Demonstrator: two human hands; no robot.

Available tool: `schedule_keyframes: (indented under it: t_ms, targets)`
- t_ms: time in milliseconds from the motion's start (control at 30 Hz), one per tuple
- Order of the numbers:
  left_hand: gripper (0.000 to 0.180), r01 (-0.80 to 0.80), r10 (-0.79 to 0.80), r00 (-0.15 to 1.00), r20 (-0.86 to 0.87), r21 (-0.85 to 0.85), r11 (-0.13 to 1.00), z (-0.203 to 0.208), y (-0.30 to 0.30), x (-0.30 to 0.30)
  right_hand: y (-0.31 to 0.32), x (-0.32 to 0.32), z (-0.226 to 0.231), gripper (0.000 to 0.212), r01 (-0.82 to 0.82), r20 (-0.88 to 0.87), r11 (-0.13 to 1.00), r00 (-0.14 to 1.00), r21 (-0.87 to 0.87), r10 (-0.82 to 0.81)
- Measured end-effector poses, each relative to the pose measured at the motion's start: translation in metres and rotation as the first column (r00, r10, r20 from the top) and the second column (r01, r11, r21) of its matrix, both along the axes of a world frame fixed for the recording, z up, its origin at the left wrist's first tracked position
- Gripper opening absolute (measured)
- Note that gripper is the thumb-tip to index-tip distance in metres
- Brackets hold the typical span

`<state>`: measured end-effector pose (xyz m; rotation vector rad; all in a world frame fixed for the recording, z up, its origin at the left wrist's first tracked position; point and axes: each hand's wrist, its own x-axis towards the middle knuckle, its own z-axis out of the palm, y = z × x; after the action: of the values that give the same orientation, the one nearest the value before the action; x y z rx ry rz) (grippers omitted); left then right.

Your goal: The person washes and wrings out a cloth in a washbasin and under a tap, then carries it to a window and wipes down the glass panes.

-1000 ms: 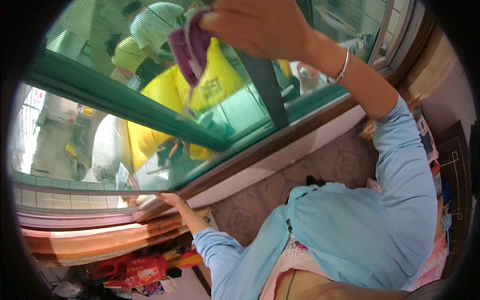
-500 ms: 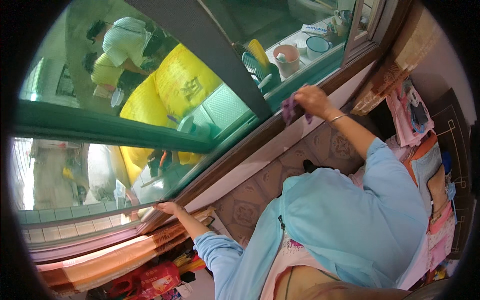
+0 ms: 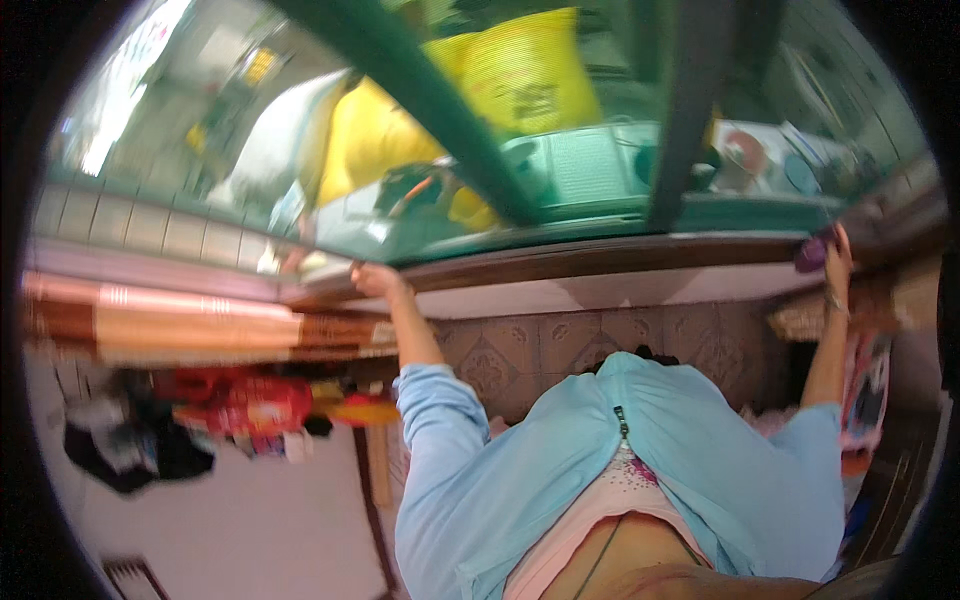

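At the right end of the brown wooden window frame (image 3: 600, 262), my right hand (image 3: 838, 258) is closed on a crumpled purple cloth (image 3: 811, 254). The cloth is close against the frame; blur hides whether it touches. My left hand (image 3: 376, 281) rests on the frame's left corner, fingers reaching onto the wood and holding no loose thing. Green-framed window panes (image 3: 480, 150) stand just beyond both hands.
Behind the glass are yellow sacks (image 3: 530, 75), a white sack (image 3: 285, 130), a pink cup (image 3: 742, 152) and a pale blue mug (image 3: 800, 173). An orange-brown curtain (image 3: 200, 320) hangs at left above red bags (image 3: 255, 402). Patterned tiles (image 3: 570, 350) cover the floor below.
The view has swung, so the window frame now runs nearly level. My right hand has carried the purple cloth rightward along the frame. My left hand stays at the frame's left corner.
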<state>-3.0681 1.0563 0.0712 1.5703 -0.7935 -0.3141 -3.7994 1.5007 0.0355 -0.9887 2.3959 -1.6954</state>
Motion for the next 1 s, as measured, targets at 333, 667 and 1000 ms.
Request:
schedule_keyframes:
  t_ms: [333, 667, 1000]
  targets:
    - [0.038, 0.129, -0.133, 0.986, -0.103, -0.042, 0.991, -0.010, 0.082, 0.019, -0.097, 0.102, 0.027, 0.014, -0.572, 0.154, 0.781, 0.820, 0.251, 0.551]
    - [0.039, 0.180, -0.178, 0.983, -0.054, 0.041, 0.983, -0.009, 0.113, 0.096, -0.151, 0.276, 0.056, 0.026, -0.588, 0.042, 0.754, 0.796, 0.292, 0.604]
    - [0.040, 0.342, -0.324, 0.931, -0.170, 0.087, 0.936, -0.064, 0.099, 0.144, -0.168, 0.322, 0.061, 0.030, -0.609, 0.023, 0.711, 0.765, 0.352, 0.644]
